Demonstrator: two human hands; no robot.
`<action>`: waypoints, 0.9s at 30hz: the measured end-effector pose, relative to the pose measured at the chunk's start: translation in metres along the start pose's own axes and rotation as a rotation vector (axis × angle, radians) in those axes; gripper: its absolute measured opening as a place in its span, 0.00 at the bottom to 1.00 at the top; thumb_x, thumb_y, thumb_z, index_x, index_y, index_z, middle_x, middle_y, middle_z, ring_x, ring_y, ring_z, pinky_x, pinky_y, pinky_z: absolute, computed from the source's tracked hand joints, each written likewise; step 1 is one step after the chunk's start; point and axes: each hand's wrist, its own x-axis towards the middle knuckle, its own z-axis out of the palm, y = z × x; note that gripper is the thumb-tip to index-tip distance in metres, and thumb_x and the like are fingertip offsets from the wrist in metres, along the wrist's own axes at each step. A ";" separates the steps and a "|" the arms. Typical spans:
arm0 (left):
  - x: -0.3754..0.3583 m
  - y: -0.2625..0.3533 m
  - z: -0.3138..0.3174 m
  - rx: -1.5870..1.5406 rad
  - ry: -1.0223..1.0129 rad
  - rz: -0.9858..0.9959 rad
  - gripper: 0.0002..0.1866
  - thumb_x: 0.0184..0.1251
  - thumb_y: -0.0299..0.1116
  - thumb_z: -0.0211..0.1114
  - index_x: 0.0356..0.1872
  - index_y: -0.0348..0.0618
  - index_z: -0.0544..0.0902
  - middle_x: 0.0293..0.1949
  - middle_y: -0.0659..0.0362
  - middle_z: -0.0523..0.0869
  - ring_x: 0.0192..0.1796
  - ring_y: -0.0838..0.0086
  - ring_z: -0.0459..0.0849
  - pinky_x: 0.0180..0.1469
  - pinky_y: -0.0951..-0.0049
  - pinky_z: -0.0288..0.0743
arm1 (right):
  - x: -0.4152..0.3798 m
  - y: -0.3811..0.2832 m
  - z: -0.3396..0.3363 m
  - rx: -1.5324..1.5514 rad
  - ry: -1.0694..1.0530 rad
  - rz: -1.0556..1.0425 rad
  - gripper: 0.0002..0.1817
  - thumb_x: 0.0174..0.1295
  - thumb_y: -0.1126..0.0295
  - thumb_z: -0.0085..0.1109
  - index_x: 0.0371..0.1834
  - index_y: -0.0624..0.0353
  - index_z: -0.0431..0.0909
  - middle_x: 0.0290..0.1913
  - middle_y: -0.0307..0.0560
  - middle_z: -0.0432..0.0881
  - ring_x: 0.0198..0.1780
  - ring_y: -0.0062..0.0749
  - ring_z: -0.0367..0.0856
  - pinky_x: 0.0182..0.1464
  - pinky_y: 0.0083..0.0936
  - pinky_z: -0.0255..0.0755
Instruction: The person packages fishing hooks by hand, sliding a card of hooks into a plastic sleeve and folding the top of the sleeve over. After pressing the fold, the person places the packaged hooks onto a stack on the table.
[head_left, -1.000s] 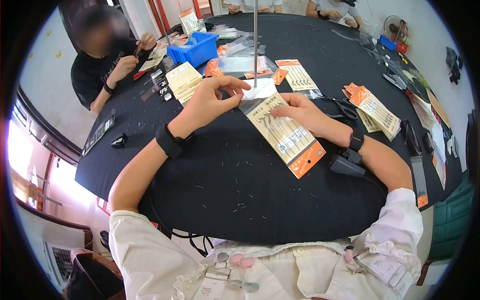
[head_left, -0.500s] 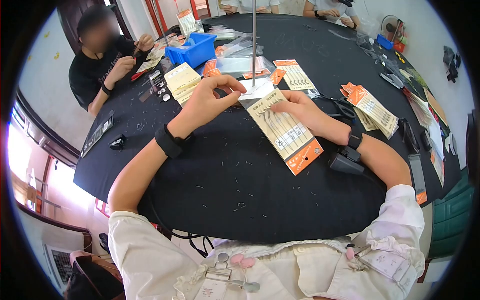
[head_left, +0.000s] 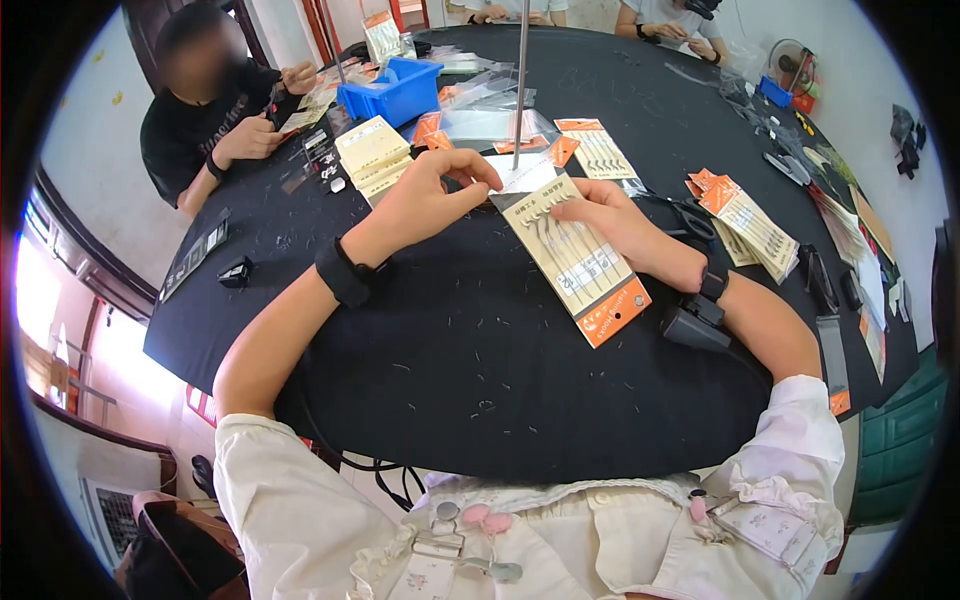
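Observation:
A card of fishing hooks [head_left: 575,262] in a clear sleeve is tilted in front of me, its orange end pointing down to the right. My right hand [head_left: 622,228] grips its right edge, thumb on the front over the hooks. At the upper end of the card a whitish flap [head_left: 522,175] sticks out. My left hand [head_left: 425,200] pinches the left corner of that flap between thumb and forefinger. Directly behind the flap rises a thin metal rod [head_left: 521,90].
Cream cards [head_left: 372,150] are stacked left of a blue bin [head_left: 395,95]. Clear bags [head_left: 480,122] lie behind my hands. Another hook card [head_left: 597,150], scissors [head_left: 692,218] and a pile of hook packets [head_left: 748,218] sit to the right. Across the left side works a person [head_left: 215,120].
The view has shifted slightly, and the card and both hands appear a little further right. My grip looks the same. The person at left has lowered one hand.

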 end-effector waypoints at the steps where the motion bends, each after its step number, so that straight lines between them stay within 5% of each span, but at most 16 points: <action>1: -0.001 0.000 0.000 -0.002 0.004 -0.004 0.08 0.55 0.29 0.57 0.32 0.38 0.82 0.31 0.62 0.82 0.36 0.80 0.77 0.40 0.79 0.71 | 0.000 -0.001 0.000 0.000 0.005 0.012 0.15 0.58 0.71 0.55 0.47 0.67 0.73 0.39 0.45 0.81 0.33 0.19 0.81 0.34 0.14 0.75; 7: -0.001 0.001 -0.001 0.019 0.006 -0.033 0.07 0.56 0.30 0.58 0.30 0.39 0.81 0.30 0.63 0.82 0.35 0.80 0.77 0.39 0.78 0.71 | -0.001 -0.003 0.001 -0.003 0.014 0.019 0.15 0.57 0.71 0.55 0.46 0.67 0.73 0.39 0.45 0.81 0.33 0.19 0.82 0.34 0.14 0.76; 9: -0.001 -0.001 -0.001 0.040 -0.003 -0.011 0.07 0.56 0.28 0.56 0.32 0.39 0.80 0.33 0.64 0.81 0.34 0.84 0.76 0.32 0.84 0.66 | 0.000 -0.002 0.001 -0.004 0.017 0.006 0.16 0.57 0.70 0.55 0.46 0.68 0.72 0.39 0.47 0.81 0.34 0.20 0.82 0.34 0.15 0.76; 15: 0.000 0.001 -0.001 -0.034 0.013 -0.054 0.07 0.55 0.30 0.58 0.32 0.38 0.80 0.31 0.63 0.81 0.36 0.80 0.77 0.41 0.79 0.71 | 0.000 0.000 -0.001 -0.008 0.011 0.005 0.16 0.57 0.70 0.56 0.46 0.68 0.72 0.39 0.47 0.81 0.34 0.21 0.82 0.34 0.16 0.76; 18: 0.000 -0.002 0.001 -0.007 -0.004 -0.014 0.08 0.55 0.29 0.57 0.36 0.41 0.80 0.35 0.66 0.81 0.37 0.86 0.76 0.33 0.84 0.65 | 0.001 0.000 -0.001 -0.003 0.014 0.001 0.16 0.57 0.71 0.55 0.46 0.68 0.72 0.39 0.47 0.81 0.34 0.21 0.82 0.35 0.16 0.76; 27: -0.002 0.003 0.000 0.011 -0.018 -0.020 0.08 0.53 0.31 0.61 0.33 0.38 0.79 0.33 0.63 0.81 0.34 0.80 0.77 0.39 0.78 0.71 | 0.000 -0.001 -0.001 -0.005 0.009 0.020 0.15 0.58 0.72 0.54 0.48 0.66 0.73 0.39 0.43 0.81 0.32 0.17 0.81 0.33 0.13 0.76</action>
